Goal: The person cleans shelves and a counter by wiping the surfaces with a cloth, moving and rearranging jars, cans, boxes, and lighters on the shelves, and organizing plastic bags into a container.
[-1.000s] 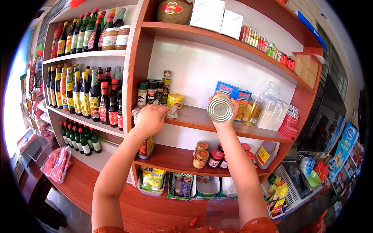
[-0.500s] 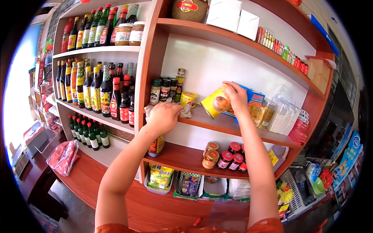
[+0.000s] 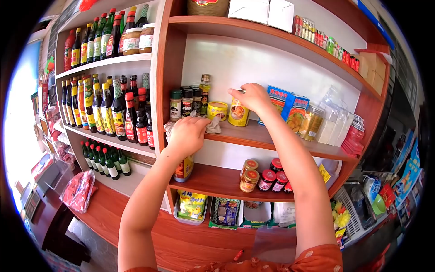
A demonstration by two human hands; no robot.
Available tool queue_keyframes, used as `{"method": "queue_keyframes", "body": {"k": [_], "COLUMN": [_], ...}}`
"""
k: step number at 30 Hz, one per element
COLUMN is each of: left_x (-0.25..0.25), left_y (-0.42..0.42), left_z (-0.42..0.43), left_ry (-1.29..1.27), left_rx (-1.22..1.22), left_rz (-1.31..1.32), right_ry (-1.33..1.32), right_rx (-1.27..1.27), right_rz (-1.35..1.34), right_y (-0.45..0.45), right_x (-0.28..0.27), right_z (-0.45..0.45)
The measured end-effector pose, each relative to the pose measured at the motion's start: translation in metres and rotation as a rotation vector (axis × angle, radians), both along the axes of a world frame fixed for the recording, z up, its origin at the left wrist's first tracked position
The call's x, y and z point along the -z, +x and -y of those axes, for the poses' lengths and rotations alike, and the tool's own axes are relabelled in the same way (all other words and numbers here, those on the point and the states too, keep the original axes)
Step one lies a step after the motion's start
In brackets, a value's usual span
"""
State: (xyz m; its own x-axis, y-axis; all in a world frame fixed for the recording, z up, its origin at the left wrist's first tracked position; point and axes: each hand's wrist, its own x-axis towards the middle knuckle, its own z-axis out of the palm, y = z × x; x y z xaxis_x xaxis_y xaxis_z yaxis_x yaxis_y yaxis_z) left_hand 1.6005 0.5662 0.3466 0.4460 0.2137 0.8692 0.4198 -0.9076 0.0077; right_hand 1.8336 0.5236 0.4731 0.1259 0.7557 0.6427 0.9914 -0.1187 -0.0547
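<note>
My right hand grips the top of a tall yellow can, which stands upright on the middle shelf. Just left of it is a shorter yellow tin. At the shelf's front edge my left hand is closed over a crumpled pale cloth, whose folds stick out on both sides of the fingers. Several spice jars and a slim bottle stand behind that hand. To the right of my right forearm are blue boxes with food pictures and a glass jar.
Dark sauce bottles crowd the white shelves on the left. Red-lidded jars and gold-lidded jars sit on the shelf below. A plastic-wrapped white pack stands on the right. The wooden shelf edge runs under both forearms.
My right hand has moved left with the tall yellow can, which went from tilted to upright beside the shorter tin. My left hand stays on the cloth. The view has shifted slightly.
</note>
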Motion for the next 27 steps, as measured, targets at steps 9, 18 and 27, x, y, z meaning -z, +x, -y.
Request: {"method": "queue_keyframes", "body": {"k": [9,18,27], "left_x": [-0.002,-0.008,-0.003], "left_y": [-0.001,-0.001,0.002], "left_z": [0.005,0.008,0.007], "left_ry": [-0.055,-0.068,-0.042], "left_rx": [-0.015,-0.016,-0.044], "left_rz": [-0.023,-0.045,-0.047], "right_ry": [0.122,-0.264,-0.062], "right_rx": [0.047,-0.015,-0.178], "right_rz": [0.023,-0.059,0.118], "right_y": [0.039,0.108,0.127], "right_x": [-0.057,-0.047,-0.041], "right_z": [0.089,0.132,0.096]}}
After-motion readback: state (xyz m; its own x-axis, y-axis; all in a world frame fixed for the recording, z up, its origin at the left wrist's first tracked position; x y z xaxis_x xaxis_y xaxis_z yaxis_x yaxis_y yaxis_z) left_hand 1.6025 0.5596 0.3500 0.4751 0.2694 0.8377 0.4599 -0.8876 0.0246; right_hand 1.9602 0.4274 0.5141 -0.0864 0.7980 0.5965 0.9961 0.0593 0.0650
